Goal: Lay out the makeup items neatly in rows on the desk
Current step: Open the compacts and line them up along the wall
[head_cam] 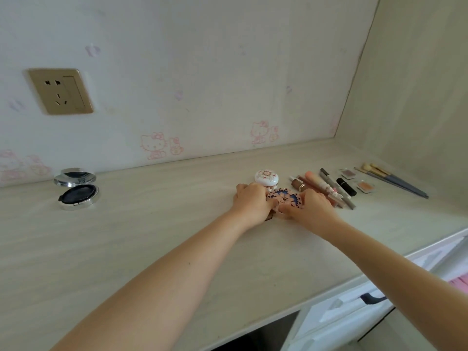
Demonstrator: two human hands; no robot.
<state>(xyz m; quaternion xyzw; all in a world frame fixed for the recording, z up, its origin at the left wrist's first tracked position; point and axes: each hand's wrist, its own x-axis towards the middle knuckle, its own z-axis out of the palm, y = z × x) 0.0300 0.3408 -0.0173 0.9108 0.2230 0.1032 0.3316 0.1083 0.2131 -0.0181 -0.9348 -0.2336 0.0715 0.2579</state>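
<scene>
A patterned pink-and-blue compact [285,196] lies on the pale desk [152,249], held from both sides. My left hand [252,201] grips its left edge and my right hand [312,208] grips its right edge. Just behind it stands a small white round jar [266,178] with a floral lid. To the right lies a row of pencils, tubes and a lipstick [326,186], two small eyeshadow pans [349,173], and makeup brushes [395,181]. An open silver cushion compact [77,190] sits far left.
A wall with cartoon cat wallpaper and a gold socket [60,91] backs the desk. A side panel closes off the right end. White drawers with a dark handle [372,298] sit below the desk's front edge at right.
</scene>
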